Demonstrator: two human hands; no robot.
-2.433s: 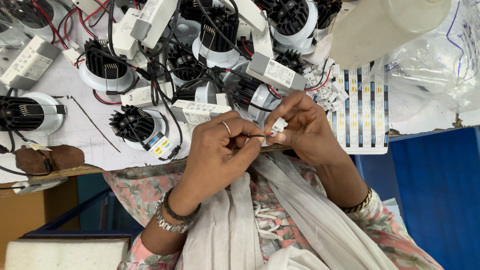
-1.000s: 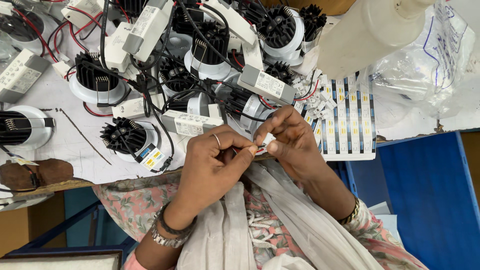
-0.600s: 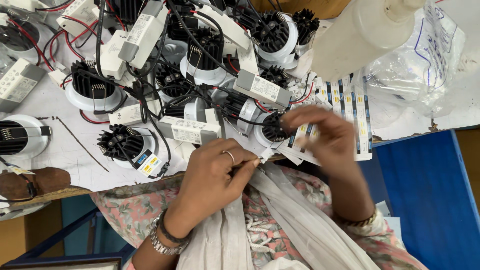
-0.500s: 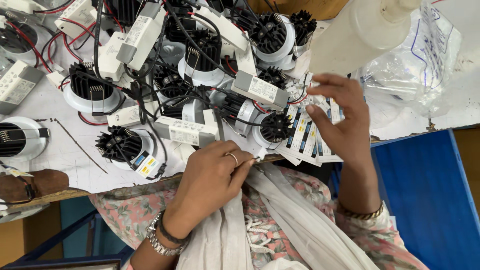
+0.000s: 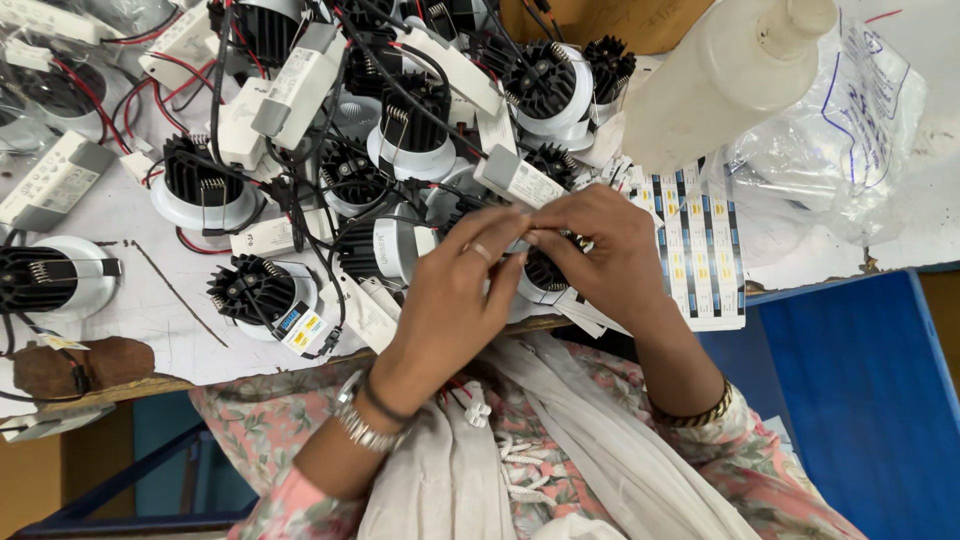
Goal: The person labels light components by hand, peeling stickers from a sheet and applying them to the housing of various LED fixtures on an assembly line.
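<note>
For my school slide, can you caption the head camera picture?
Left hand and right hand meet over a downlight among wired lamps on a white table.

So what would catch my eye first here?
Probably the two hands, left hand and right hand, meeting at the table's near edge. Behind them sprawls a heap of round lamps with black finned backs and tangled wires. A big pale plastic bottle stands at the upper right.

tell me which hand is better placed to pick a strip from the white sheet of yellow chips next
Right, probably. The right hand lies beside the chip sheet, its edge over the sheet's left side. The left hand sits further off, among the black finned lamp housings.
</note>
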